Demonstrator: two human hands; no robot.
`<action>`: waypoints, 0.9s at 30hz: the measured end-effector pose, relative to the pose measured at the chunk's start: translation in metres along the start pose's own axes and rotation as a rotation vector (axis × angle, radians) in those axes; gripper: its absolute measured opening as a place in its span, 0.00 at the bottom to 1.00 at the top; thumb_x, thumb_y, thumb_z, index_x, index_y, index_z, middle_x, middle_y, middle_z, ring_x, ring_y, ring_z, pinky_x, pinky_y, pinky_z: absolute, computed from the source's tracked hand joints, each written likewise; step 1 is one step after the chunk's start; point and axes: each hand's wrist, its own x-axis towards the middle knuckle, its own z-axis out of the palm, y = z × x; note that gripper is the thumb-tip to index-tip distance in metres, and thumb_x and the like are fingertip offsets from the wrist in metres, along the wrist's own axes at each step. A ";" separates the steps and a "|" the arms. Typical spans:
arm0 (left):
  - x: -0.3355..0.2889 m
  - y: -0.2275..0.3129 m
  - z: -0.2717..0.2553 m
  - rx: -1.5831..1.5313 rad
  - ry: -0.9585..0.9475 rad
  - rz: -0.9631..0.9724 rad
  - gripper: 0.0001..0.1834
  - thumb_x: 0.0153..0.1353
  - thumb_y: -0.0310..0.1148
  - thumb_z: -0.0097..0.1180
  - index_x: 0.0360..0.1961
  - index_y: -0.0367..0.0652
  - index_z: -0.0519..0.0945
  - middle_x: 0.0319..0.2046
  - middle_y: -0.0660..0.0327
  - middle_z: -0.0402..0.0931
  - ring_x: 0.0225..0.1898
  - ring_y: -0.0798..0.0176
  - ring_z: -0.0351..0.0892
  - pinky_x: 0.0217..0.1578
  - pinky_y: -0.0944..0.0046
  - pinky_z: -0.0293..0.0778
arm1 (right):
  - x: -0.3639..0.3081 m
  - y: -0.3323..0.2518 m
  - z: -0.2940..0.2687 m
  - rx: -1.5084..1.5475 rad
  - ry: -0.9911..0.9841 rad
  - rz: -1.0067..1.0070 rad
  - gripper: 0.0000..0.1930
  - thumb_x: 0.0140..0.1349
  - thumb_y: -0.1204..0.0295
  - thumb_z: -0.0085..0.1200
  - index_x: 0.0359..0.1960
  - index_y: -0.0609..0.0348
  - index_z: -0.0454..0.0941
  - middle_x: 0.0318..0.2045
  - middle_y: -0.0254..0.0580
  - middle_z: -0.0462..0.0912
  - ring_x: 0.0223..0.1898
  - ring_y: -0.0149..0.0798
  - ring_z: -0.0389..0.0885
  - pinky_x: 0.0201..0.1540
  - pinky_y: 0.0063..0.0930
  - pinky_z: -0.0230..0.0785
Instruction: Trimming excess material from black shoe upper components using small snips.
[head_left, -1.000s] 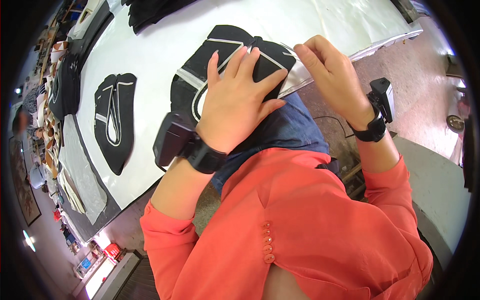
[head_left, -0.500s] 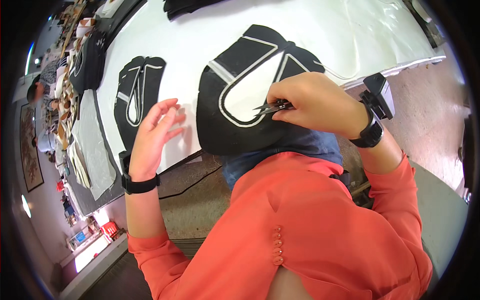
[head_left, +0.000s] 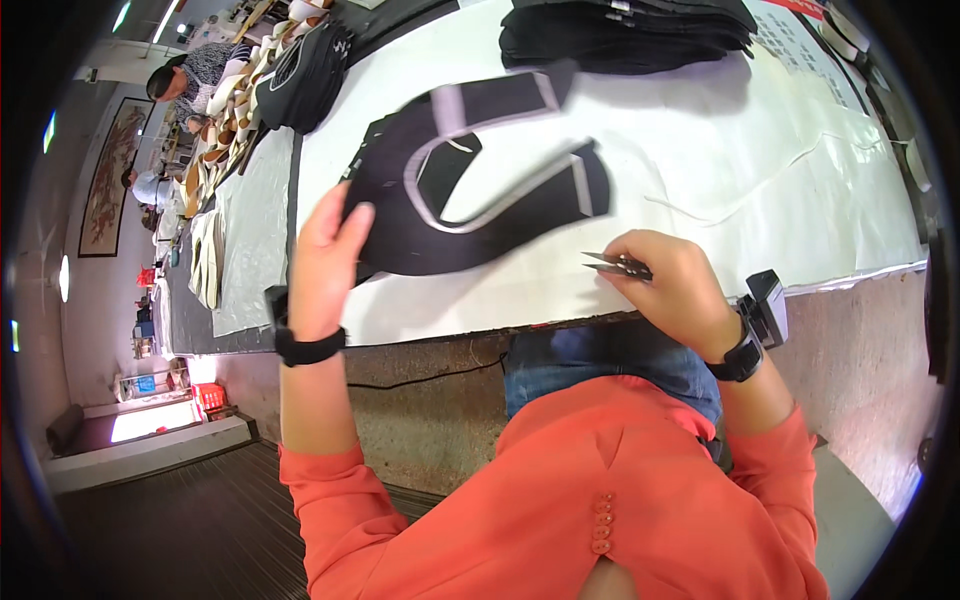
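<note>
A black U-shaped fabric piece (head_left: 490,245) with pale edging along its inner curve is in my left hand (head_left: 330,245), pinched at its left end between thumb and fingers. Motion blurs the piece, which is over the left part of the white tabletop. Beneath it, another black piece (head_left: 447,178) shows through the opening, mostly covered. Small black thread snips (head_left: 622,265) rest in my closed right hand (head_left: 675,290), blades apart and pointing left. That hand is near the table's front edge, away from the fabric.
A pile of black fabric pieces (head_left: 625,45) lies at the table's far side. Another black stack (head_left: 305,80) is at the far left. A loose white cord (head_left: 735,208) runs across the white tabletop (head_left: 770,150) at right. Other people (head_left: 195,85) are in the left background.
My left hand, empty and open before, now grips the black piece, which has shifted left over the other one. My right hand, keeping the snips, has moved away from the fabric. The view has turned.
</note>
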 end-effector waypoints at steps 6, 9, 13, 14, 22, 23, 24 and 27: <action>-0.014 -0.077 -0.093 0.261 0.316 -0.135 0.23 0.72 0.28 0.56 0.66 0.33 0.71 0.59 0.55 0.78 0.57 0.63 0.78 0.59 0.62 0.73 | 0.000 0.001 -0.007 0.056 0.021 0.009 0.07 0.57 0.77 0.64 0.37 0.62 0.81 0.28 0.47 0.83 0.28 0.45 0.82 0.32 0.32 0.73; -0.023 -0.105 -0.090 0.791 0.361 -0.066 0.29 0.66 0.33 0.62 0.66 0.38 0.71 0.67 0.45 0.69 0.68 0.48 0.69 0.68 0.52 0.65 | 0.000 0.003 -0.008 0.105 0.018 0.025 0.07 0.58 0.78 0.63 0.37 0.64 0.82 0.29 0.48 0.84 0.28 0.42 0.82 0.33 0.30 0.73; -0.014 -0.083 -0.069 0.738 0.215 0.005 0.23 0.67 0.35 0.62 0.61 0.40 0.77 0.65 0.47 0.72 0.67 0.47 0.70 0.67 0.53 0.65 | -0.001 0.004 -0.011 0.121 0.013 0.066 0.06 0.59 0.77 0.63 0.37 0.65 0.82 0.28 0.47 0.83 0.27 0.38 0.79 0.32 0.29 0.71; -0.009 -0.075 -0.063 0.667 0.201 0.003 0.21 0.67 0.35 0.61 0.59 0.40 0.79 0.64 0.47 0.74 0.67 0.46 0.71 0.66 0.54 0.65 | -0.001 0.004 -0.011 0.132 0.022 0.085 0.05 0.61 0.77 0.63 0.37 0.65 0.82 0.27 0.42 0.83 0.27 0.32 0.77 0.33 0.26 0.70; 0.044 -0.009 -0.010 0.952 0.113 0.404 0.17 0.64 0.34 0.63 0.53 0.41 0.82 0.58 0.52 0.79 0.66 0.41 0.70 0.66 0.48 0.65 | -0.004 0.012 -0.007 0.251 0.101 0.108 0.07 0.64 0.73 0.64 0.37 0.64 0.82 0.22 0.39 0.77 0.24 0.27 0.68 0.28 0.25 0.65; 0.055 0.000 0.005 0.933 0.103 0.434 0.17 0.64 0.34 0.63 0.53 0.41 0.82 0.58 0.52 0.79 0.66 0.41 0.70 0.66 0.48 0.65 | -0.005 0.011 -0.008 0.265 0.118 0.098 0.07 0.63 0.73 0.63 0.37 0.64 0.82 0.23 0.42 0.79 0.25 0.30 0.72 0.30 0.26 0.68; 0.060 0.014 0.017 0.964 0.086 0.476 0.17 0.63 0.34 0.64 0.52 0.42 0.82 0.58 0.53 0.80 0.66 0.41 0.69 0.66 0.48 0.65 | -0.005 0.010 -0.009 0.272 0.109 0.093 0.07 0.63 0.73 0.63 0.38 0.64 0.82 0.24 0.44 0.80 0.25 0.32 0.75 0.32 0.28 0.70; 0.078 0.054 0.053 1.001 0.059 0.606 0.16 0.63 0.33 0.64 0.51 0.43 0.83 0.57 0.54 0.80 0.66 0.42 0.70 0.66 0.48 0.65 | -0.007 0.016 -0.006 0.318 0.110 0.050 0.07 0.62 0.73 0.63 0.38 0.64 0.82 0.26 0.48 0.82 0.26 0.41 0.80 0.33 0.32 0.73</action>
